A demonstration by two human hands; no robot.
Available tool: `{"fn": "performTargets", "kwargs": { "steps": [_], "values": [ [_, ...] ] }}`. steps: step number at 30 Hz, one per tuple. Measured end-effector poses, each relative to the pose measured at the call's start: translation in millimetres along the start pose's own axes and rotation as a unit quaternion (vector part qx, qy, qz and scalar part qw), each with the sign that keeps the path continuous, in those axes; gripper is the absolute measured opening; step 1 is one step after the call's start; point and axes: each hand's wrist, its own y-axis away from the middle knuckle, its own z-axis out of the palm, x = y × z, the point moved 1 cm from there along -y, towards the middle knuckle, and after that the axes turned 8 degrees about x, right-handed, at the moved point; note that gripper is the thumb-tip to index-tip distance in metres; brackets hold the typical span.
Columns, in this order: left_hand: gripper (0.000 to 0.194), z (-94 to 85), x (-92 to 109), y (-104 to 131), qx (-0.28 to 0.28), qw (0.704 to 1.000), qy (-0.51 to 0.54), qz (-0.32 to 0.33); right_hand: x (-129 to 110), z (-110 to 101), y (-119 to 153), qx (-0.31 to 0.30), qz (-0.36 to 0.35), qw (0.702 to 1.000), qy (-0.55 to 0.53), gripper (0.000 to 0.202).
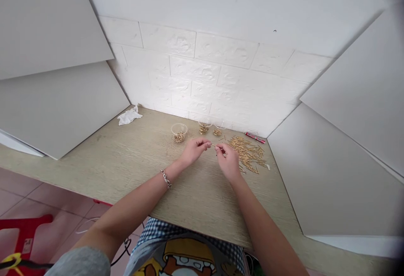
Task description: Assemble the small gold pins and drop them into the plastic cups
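Note:
Above the middle of the table, my left hand [195, 150] and my right hand [227, 158] meet with pinched fingertips. Between them runs a thin gold-coloured stick [213, 145], gripped at both ends. Its exact kind is too small to make out. Right beside my right hand lies a spread pile of similar gold sticks [248, 152]. Behind my hands stand three clear cups: a left cup [179, 131] with small gold pieces, a middle cup [204, 128] with gold pieces, and a right cup [217, 131] holding fewer.
A red pen-like tube [255, 137] lies by the back wall [202, 70]. Crumpled white tissue [129, 115] rests at the table's back left. Grey panels [350, 175] flank the wooden table [132, 158]. A red stool [27, 234] stands on the floor, lower left.

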Motion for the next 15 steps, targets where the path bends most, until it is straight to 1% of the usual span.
{"fn": "performTargets", "kwargs": {
  "steps": [2, 4, 5, 7, 9, 11, 13, 15],
  "values": [
    [0.031, 1.4, -1, 1, -0.001, 1.000, -0.006, -0.015, 11, -3, -6, -0.011, 0.026, 1.000, -0.007, 0.026],
    [0.037, 2.8, -2, 2, -0.004, 0.999, -0.023, -0.027, 25, -10, -13, -0.001, 0.042, 0.999, 0.019, 0.027],
    [0.040, 3.4, -3, 3, -0.009, 0.999, -0.034, -0.031, 32, -16, -17, 0.012, 0.047, 0.998, 0.051, 0.027],
    [0.043, 4.1, -6, 4, -0.024, 0.998, -0.059, -0.026, 45, -27, -23, 0.024, 0.048, 0.987, 0.151, 0.027],
    [0.039, 4.0, -9, 4, -0.036, 0.995, -0.093, -0.001, 55, -37, -27, 0.028, 0.058, 0.966, 0.252, 0.025],
    [0.033, 3.8, -11, 4, -0.052, 0.990, -0.124, 0.042, 60, -43, -27, 0.024, 0.067, 0.945, 0.319, 0.023],
    [0.029, 3.9, -12, 5, -0.079, 0.983, -0.143, 0.083, 61, -46, -27, 0.015, 0.072, 0.932, 0.356, 0.022],
    [0.028, 4.4, -10, 5, -0.109, 0.978, -0.151, 0.098, 61, -46, -26, 0.005, 0.080, 0.923, 0.377, 0.023]
  ]
}}
